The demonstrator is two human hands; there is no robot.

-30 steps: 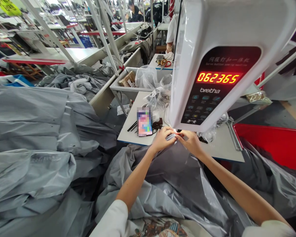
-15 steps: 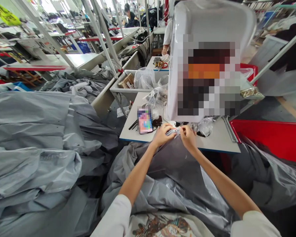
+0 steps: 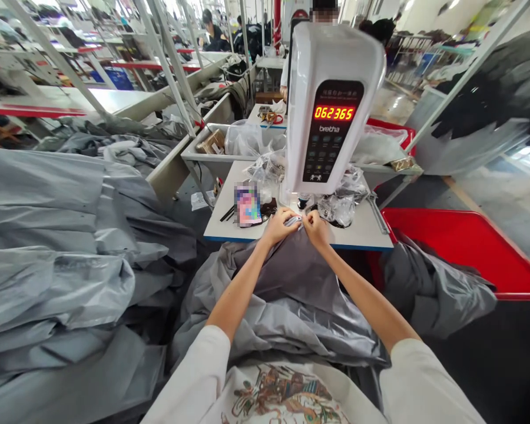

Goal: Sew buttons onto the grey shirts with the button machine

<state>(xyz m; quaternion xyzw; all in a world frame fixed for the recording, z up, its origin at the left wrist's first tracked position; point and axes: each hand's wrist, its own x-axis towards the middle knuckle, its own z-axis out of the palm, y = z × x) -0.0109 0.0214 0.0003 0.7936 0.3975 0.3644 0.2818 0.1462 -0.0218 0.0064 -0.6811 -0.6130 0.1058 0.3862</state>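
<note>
Both of my hands pinch the edge of a grey fabric piece point(image 3: 287, 268) that spreads down over my lap. My left hand point(image 3: 281, 226) has its fingers closed round a folded part of the fabric. Close beside it, my right hand point(image 3: 315, 228) grips the same edge between thumb and fingers. Just beyond my fingertips stands a white machine point(image 3: 300, 112) with a dark panel and a lit red number display. The machine's dark lower tip point(image 3: 302, 202) is right above and behind the hands. Small details of the fabric edge are hidden by my fingers.
A phone point(image 3: 248, 204) and clear plastic bags point(image 3: 339, 207) lie on the white table point(image 3: 221, 227). Heaped grey fabric point(image 3: 53, 265) fills the left. A red bin point(image 3: 463, 247) with grey fabric over its edge stands right. A grey trough point(image 3: 192, 154) holds a cardboard box behind.
My view has shifted, so the machine, table and hands sit lower or further left, and the display is now readable. Both hands keep their hold on the fabric edge.
</note>
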